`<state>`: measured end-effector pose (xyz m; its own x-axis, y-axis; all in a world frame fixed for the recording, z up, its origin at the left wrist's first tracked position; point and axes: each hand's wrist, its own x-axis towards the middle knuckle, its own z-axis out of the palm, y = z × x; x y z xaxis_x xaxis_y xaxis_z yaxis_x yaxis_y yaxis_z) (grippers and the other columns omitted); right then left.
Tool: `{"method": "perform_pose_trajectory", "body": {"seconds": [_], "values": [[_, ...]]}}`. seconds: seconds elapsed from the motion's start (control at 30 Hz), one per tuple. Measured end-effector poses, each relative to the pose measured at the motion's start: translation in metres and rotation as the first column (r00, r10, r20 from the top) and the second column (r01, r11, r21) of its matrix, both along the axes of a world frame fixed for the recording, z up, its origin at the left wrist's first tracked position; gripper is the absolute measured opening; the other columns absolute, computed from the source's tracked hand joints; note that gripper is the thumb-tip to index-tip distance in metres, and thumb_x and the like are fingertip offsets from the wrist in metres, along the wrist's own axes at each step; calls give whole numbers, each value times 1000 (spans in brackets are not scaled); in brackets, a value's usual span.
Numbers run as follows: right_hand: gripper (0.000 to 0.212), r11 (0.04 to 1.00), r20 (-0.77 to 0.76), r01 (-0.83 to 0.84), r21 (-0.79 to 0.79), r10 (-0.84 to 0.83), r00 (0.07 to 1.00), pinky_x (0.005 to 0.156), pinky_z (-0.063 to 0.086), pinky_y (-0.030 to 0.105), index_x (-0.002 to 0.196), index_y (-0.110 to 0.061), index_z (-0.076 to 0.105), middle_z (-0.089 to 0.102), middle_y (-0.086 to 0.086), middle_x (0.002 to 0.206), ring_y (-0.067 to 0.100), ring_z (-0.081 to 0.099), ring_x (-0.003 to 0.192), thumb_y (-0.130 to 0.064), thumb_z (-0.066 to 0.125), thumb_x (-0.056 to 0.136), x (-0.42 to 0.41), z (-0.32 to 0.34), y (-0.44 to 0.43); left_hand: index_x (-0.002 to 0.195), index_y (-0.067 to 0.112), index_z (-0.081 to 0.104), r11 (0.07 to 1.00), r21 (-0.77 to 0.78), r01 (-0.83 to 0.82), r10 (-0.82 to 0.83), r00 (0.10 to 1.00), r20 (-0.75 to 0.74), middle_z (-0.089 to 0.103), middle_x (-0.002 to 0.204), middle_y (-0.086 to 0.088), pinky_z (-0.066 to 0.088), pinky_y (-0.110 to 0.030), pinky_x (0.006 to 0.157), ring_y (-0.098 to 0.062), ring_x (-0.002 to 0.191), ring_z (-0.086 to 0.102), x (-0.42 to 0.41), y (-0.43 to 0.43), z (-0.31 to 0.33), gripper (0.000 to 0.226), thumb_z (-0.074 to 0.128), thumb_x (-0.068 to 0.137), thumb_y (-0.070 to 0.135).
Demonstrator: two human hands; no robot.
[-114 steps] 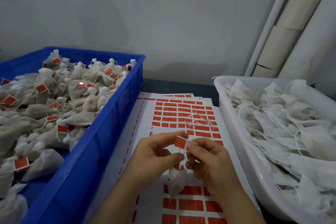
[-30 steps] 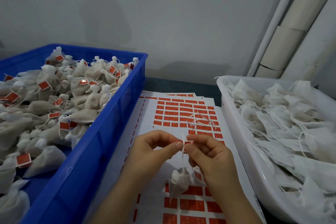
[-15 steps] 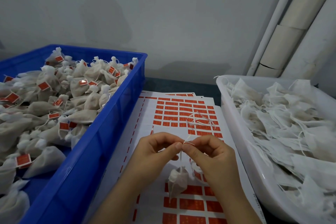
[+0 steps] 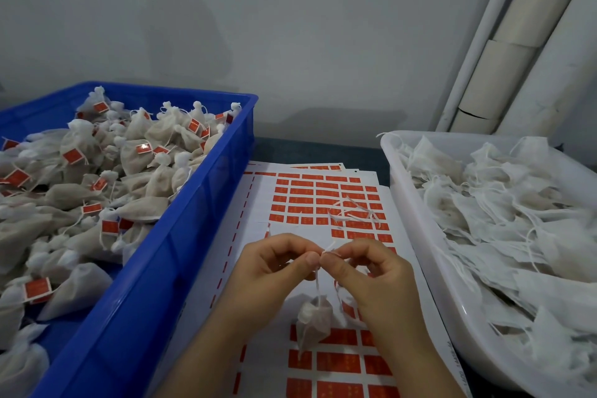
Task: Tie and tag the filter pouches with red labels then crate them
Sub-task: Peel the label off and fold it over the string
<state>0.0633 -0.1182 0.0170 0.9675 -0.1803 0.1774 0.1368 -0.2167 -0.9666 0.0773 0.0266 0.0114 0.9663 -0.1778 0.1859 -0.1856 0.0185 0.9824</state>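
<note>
A small tied filter pouch (image 4: 314,320) hangs by its white string below my hands, over the sheets of red labels (image 4: 323,200). My left hand (image 4: 274,268) and my right hand (image 4: 365,271) meet fingertip to fingertip and pinch the top of the string, where a folded red label barely shows between the fingers. The blue crate (image 4: 168,255) on the left holds several tied pouches with red tags. The white tub (image 4: 429,255) on the right holds several untied pouches with loose strings.
Loose white string ends (image 4: 352,212) lie on the label sheet behind my hands. A grey wall stands close behind the table, and pale pipes (image 4: 504,52) run up the right corner. Crate and tub flank the sheets closely.
The red label, open and flat between my fingers 3.8 s ago, is now folded and squeezed nearly out of sight. My hands have drawn closer together; the pouch still hangs beneath them.
</note>
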Motion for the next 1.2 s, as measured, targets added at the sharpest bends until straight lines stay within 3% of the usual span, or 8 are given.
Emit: {"method": "perform_pose_trajectory", "body": {"seconds": [0.27,0.5,0.63,0.73,0.83,0.97,1.1,1.2], "values": [[49,976,-32,-101,191,109,994,56,53,16,87,-22,63,71,-9,75,12,68,68,-46,70,45,-3,5,1,76,21,75,990,-114,82,-86,996,-28,71,74,-2,54,-22,66,-19,70,68,-1,2,2,16,66,67,30],[24,963,-29,-160,215,170,985,58,53,16,69,-30,71,72,-9,73,13,68,69,-45,68,50,-4,3,-1,79,19,75,974,-176,139,-154,985,-79,71,79,-6,54,-25,69,-23,75,69,-1,3,2,15,67,69,27],[25,961,-26,-149,235,159,987,64,57,24,74,-26,72,72,-6,75,15,68,69,-42,67,55,-2,0,-1,76,21,74,980,-176,89,-107,989,-100,71,80,-6,55,-28,69,-24,76,69,0,2,1,17,66,66,32],[20,972,-4,-126,198,129,992,63,56,21,79,-27,70,72,-10,76,13,69,70,-37,65,62,-1,-2,2,74,21,71,995,-103,-16,8,997,-79,71,78,-4,56,-27,68,-23,74,69,1,-1,-1,12,65,70,30],[5,994,72,-88,62,84,994,60,51,11,78,-28,68,70,-13,72,5,67,71,-25,67,74,-1,-5,4,79,19,65,990,96,-105,106,994,-5,69,74,7,54,-20,64,-15,70,67,1,-7,-5,9,63,84,12],[18,998,93,-63,-21,64,994,59,47,5,79,-36,65,68,-23,73,-3,65,75,-19,70,77,-2,-8,8,80,22,61,954,230,-192,177,981,83,65,74,18,51,-13,62,-4,70,63,0,-8,-7,15,60,87,9],[26,996,46,-75,45,73,996,62,51,9,87,-42,62,69,-22,83,-3,65,80,-39,71,63,-2,-9,13,79,22,59,944,227,-241,200,961,189,64,75,18,50,-12,59,-3,71,63,-1,0,-6,16,60,86,8],[32,988,-9,-149,-43,149,989,59,47,5,87,-42,58,64,-31,83,-10,60,83,-51,68,59,-3,-11,17,78,24,59,947,210,-244,196,954,226,65,77,15,51,-12,65,-5,77,63,-4,-1,-5,19,60,86,7]]}}
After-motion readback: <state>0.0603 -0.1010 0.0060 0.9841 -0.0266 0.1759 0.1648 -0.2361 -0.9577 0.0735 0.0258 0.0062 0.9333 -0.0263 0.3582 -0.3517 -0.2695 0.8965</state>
